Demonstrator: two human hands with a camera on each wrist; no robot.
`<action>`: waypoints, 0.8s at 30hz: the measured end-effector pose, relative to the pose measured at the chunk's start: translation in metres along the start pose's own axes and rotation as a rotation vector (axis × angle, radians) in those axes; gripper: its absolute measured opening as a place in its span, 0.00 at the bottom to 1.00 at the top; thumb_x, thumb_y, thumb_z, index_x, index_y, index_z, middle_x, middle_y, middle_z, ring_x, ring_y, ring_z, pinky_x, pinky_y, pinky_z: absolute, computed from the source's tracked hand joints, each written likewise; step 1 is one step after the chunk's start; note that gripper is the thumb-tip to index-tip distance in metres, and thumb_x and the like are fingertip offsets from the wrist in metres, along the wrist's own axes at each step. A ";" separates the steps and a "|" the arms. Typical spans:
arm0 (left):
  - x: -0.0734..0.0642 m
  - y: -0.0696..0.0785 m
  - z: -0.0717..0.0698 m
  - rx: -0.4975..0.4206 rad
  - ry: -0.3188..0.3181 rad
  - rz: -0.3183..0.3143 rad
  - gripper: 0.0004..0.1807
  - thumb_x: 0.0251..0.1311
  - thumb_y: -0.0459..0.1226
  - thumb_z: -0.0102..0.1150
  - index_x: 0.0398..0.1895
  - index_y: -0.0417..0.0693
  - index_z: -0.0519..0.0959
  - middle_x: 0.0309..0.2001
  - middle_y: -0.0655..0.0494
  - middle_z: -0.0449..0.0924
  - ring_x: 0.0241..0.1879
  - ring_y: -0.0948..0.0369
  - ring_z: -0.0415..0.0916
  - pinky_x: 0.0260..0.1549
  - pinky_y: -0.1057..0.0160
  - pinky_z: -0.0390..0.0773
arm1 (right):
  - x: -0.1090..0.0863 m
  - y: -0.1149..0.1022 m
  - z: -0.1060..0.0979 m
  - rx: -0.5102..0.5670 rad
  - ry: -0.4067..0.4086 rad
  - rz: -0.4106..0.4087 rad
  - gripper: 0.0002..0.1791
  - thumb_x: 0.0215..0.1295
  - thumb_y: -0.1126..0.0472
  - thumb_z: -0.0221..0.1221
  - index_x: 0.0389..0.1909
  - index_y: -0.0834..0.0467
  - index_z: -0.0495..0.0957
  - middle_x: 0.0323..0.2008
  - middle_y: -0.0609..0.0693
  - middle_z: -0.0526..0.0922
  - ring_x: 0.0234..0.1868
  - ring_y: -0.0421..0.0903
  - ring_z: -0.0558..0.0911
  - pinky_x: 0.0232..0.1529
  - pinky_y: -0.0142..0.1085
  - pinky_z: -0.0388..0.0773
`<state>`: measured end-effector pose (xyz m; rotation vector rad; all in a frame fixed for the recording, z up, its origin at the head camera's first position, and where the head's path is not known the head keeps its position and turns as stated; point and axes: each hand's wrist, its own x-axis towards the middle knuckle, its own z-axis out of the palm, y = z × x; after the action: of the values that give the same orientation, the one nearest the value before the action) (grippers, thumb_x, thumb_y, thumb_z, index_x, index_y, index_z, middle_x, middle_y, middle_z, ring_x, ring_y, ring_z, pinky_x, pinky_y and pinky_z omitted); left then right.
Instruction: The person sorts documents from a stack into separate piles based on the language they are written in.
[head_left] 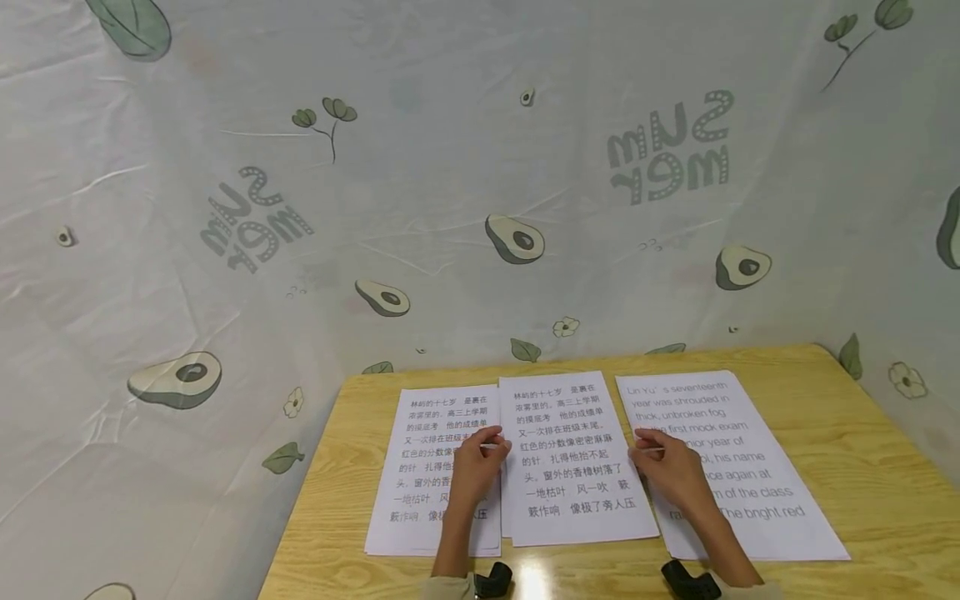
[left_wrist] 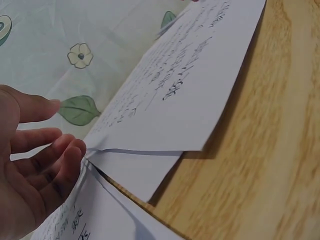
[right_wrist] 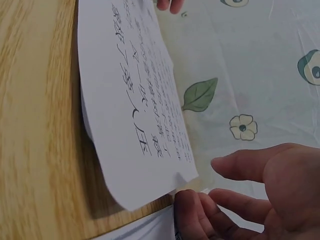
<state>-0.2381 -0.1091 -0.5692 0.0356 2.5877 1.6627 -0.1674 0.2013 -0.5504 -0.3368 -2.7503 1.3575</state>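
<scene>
A middle paper sheet (head_left: 572, 467) with printed Chinese text lies between my hands; a second sheet (left_wrist: 146, 175) peeks out under its left corner in the left wrist view. My left hand (head_left: 477, 467) is over the left paper sheet (head_left: 408, 533), also in Chinese, its fingertips right at the middle sheet's left edge. My right hand (head_left: 670, 471) is over the right sheet (head_left: 780, 529) of English text, fingers loosely bent beside the middle sheet's right edge. On both hands the thumb stands apart from the fingers, with nothing pinched between. Each hand hides some print.
The sheets lie side by side on a wood-grain table (head_left: 840, 433). Behind it and at its sides hangs a pale cloth (head_left: 450, 167) printed with avocados, leaves and flowers. A dark wrist device (head_left: 493, 579) sits by the left sleeve, another (head_left: 690, 581) by the right.
</scene>
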 end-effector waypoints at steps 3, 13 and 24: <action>0.000 -0.002 0.001 0.039 0.003 0.001 0.23 0.67 0.41 0.70 0.63 0.43 0.84 0.46 0.56 0.87 0.39 0.65 0.80 0.34 0.69 0.81 | 0.001 -0.001 0.000 -0.020 -0.024 -0.002 0.27 0.74 0.58 0.64 0.67 0.71 0.78 0.53 0.64 0.87 0.52 0.59 0.89 0.45 0.38 0.83; 0.003 -0.007 0.005 0.170 -0.017 0.014 0.25 0.68 0.42 0.70 0.64 0.40 0.83 0.40 0.59 0.83 0.36 0.66 0.75 0.34 0.71 0.77 | 0.009 -0.002 0.003 -0.061 -0.052 -0.027 0.27 0.71 0.59 0.66 0.63 0.75 0.79 0.52 0.67 0.86 0.48 0.57 0.87 0.46 0.42 0.83; 0.005 -0.003 0.011 0.274 -0.009 0.020 0.26 0.66 0.42 0.72 0.64 0.39 0.84 0.35 0.59 0.76 0.32 0.65 0.69 0.28 0.70 0.70 | 0.009 -0.005 0.007 -0.076 -0.043 -0.033 0.26 0.69 0.60 0.66 0.62 0.74 0.81 0.52 0.69 0.85 0.43 0.54 0.84 0.39 0.39 0.77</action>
<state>-0.2425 -0.1004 -0.5768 0.0819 2.7953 1.2977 -0.1785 0.1950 -0.5517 -0.2683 -2.8344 1.2703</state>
